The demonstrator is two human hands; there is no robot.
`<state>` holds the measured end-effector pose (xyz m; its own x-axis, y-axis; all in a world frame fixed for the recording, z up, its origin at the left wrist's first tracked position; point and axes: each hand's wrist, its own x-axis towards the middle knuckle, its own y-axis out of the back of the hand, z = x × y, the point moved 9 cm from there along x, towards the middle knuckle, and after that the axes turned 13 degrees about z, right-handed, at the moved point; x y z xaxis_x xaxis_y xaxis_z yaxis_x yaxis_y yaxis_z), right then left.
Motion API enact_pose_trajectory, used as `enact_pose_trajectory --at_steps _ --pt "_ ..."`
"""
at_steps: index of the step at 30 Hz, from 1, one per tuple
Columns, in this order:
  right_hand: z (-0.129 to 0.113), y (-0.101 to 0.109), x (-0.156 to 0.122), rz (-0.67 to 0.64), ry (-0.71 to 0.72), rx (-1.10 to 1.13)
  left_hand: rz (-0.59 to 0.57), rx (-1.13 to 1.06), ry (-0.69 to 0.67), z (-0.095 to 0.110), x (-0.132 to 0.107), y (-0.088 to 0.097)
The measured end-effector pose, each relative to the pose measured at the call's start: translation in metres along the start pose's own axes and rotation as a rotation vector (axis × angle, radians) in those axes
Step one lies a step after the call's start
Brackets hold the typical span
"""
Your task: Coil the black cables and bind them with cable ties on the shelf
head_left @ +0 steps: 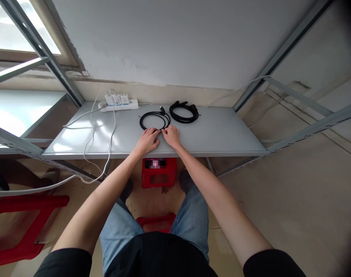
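A thin black cable point(153, 119) lies coiled in a loop on the grey shelf board point(221, 130). My left hand point(148, 140) and my right hand point(172, 135) rest side by side at the near edge of that loop, fingertips curled and pinching the cable where the two hands meet. Just behind and to the right lies a second, thicker black cable coil point(184, 112), untouched.
A white power strip point(119, 103) with plugs and white cords point(93, 130) sits at the back left of the shelf; the cords hang over the front edge. Metal shelf uprights stand left and right. Red plastic stools point(158, 172) are on the floor below.
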<state>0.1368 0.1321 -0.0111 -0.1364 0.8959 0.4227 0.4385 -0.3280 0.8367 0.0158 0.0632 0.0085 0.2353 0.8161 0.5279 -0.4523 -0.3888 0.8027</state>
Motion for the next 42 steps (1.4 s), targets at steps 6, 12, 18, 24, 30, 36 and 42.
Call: enact_pose_trajectory --at_steps 6,12,18,24,30,36,42 --pt "-0.003 0.004 -0.002 -0.005 0.022 0.026 0.016 0.027 -0.034 0.003 0.0 0.0" --pt "-0.003 0.006 -0.002 0.016 0.002 0.048 0.035 0.04 -0.045 0.003 -0.001 0.0" --pt "-0.003 0.004 0.0 0.036 0.011 0.075 0.019 0.044 -0.036 0.002 0.001 0.0" --pt "0.002 0.01 0.0 0.099 -0.008 0.193 0.016 0.054 -0.028 0.002 0.001 -0.001" --pt "0.013 0.013 0.0 0.16 -0.105 0.35 0.002 0.06 -0.036 0.003 0.001 -0.002" --pt "0.021 0.009 0.003 0.175 -0.18 0.444 0.003 0.081 -0.052 0.004 0.001 -0.003" --pt "0.021 0.011 0.004 0.185 -0.188 0.501 -0.005 0.078 -0.048 0.004 0.001 -0.003"
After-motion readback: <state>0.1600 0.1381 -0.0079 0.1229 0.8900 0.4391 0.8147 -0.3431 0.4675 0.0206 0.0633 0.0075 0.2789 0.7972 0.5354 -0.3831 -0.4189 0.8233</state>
